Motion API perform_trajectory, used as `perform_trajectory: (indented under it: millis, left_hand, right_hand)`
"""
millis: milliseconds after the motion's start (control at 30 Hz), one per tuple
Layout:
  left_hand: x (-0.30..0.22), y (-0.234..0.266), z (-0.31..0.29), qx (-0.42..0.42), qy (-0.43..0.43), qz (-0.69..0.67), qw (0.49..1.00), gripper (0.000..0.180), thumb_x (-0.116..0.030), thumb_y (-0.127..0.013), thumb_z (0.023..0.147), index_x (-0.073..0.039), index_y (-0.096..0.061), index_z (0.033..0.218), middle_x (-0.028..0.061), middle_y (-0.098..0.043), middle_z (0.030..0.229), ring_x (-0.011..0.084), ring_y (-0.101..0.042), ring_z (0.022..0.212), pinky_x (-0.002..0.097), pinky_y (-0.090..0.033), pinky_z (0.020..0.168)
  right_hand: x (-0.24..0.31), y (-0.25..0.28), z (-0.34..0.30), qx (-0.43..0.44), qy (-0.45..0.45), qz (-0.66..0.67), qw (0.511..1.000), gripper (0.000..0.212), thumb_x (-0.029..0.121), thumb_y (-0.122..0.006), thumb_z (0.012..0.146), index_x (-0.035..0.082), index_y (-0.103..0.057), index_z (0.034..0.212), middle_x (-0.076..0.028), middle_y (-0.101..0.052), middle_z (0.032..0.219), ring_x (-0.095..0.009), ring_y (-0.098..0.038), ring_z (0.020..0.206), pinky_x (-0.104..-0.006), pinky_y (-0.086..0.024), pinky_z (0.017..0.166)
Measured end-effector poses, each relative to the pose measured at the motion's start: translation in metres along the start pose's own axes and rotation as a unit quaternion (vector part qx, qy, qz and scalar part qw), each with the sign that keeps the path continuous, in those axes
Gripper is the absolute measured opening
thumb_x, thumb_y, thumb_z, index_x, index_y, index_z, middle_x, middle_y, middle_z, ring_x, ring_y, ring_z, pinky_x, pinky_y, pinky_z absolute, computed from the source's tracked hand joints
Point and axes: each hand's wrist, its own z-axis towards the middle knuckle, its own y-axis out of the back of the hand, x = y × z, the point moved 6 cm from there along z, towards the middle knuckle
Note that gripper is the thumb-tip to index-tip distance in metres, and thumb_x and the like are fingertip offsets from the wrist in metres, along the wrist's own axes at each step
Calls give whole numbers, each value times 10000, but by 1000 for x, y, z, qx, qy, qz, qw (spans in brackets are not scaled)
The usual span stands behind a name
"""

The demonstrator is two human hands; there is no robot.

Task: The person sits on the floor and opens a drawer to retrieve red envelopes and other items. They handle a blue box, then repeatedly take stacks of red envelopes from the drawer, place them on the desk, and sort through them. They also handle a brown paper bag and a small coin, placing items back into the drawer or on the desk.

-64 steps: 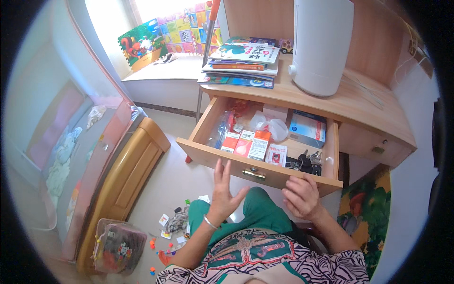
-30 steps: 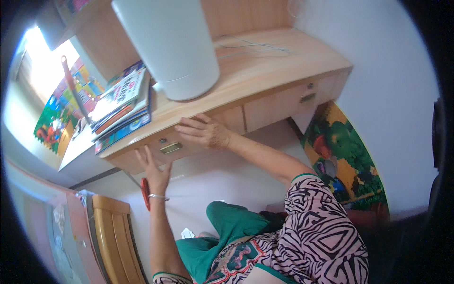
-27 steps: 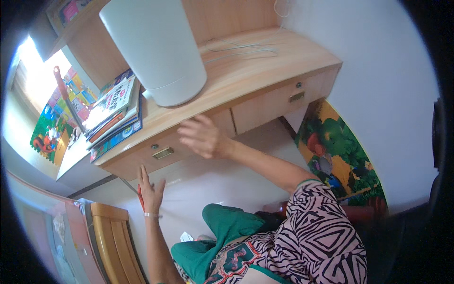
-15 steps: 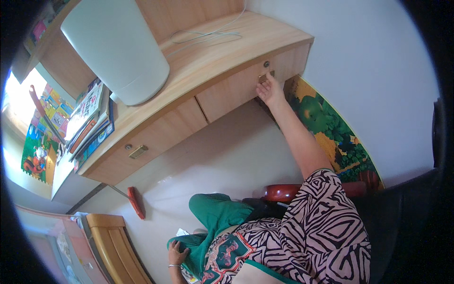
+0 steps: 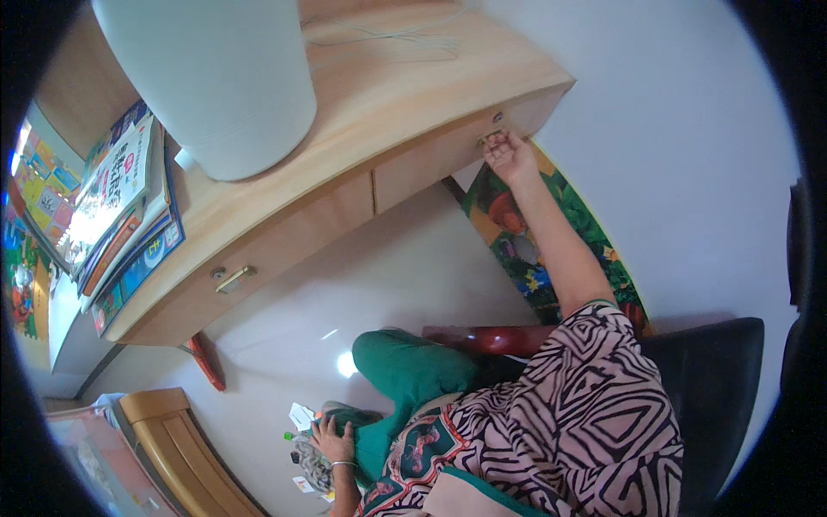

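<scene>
My right hand [image 5: 512, 162] is at the brass-coloured handle [image 5: 489, 136] of the right drawer [image 5: 431, 164], its fingers curled against it. A round lock [image 5: 498, 117] sits just above that handle. The drawer front looks level with the desk face. My left hand [image 5: 332, 441] lies on the knee of my green trousers [image 5: 405, 370], with fingers apart and nothing in it. Beside that hand, low down, are a grey patterned thing [image 5: 312, 465] that I cannot make out and a white paper piece [image 5: 301, 417].
On the wooden desk [image 5: 388, 103] stand a large white cylinder [image 5: 224, 95], a stack of books [image 5: 129, 207] and a thin cable [image 5: 405, 36]. The left drawer has its own handle [image 5: 235, 279]. A colourful mat [image 5: 525, 250] leans by the wall. My black chair [image 5: 715, 388] is behind me.
The view has shifted, bringing the desk and books closer. My right hand stays at the right drawer's handle. More of the floor items beside my left hand show now.
</scene>
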Motion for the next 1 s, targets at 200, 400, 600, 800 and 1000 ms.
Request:
perform_trajectory:
  millis: [200,400,600,800,1000]
  left_hand:
    - [-45,-22,-7,-19,-10,-8,1000,530,-435,-722,725,-104,-669,1137,80,-558,1297,348,-328,1353,559,-177,1111]
    - [-52,-24,-33,-100,5,-4,995,497,-403,-723,714,-96,-683,1102,63,-559,1296,351,-321,1357,539,-164,1121]
    - [-51,-25,-26,-73,27,17,997,474,-408,-709,724,-126,-686,1105,43,-547,1316,350,-299,1373,543,-151,1129]
    - [-53,-31,-12,-58,24,20,998,475,-423,-706,737,-144,-684,1121,38,-543,1324,348,-292,1378,551,-145,1130]
    - [-55,-30,-4,-30,38,44,998,482,-425,-711,735,-153,-684,1132,30,-544,1323,348,-287,1381,551,-146,1130]
  right_hand:
    - [6,-11,-3,-25,-45,-19,998,209,270,-477,966,91,-518,866,-73,-551,805,-247,-553,800,-385,-435,738]
    - [23,26,-51,-9,-97,7,995,222,301,-509,963,114,-494,846,-62,-550,840,-235,-545,816,-357,-422,724]
    - [55,70,-133,-4,-114,-17,993,288,374,-508,971,140,-464,808,-23,-522,804,-204,-532,761,-340,-422,718]
    - [67,97,-178,-15,-104,-2,994,291,359,-516,970,146,-483,775,1,-524,745,-179,-538,724,-313,-406,667]
    - [74,109,-204,-38,-78,-30,996,274,385,-527,962,163,-498,803,25,-496,702,-154,-534,702,-293,-385,616]
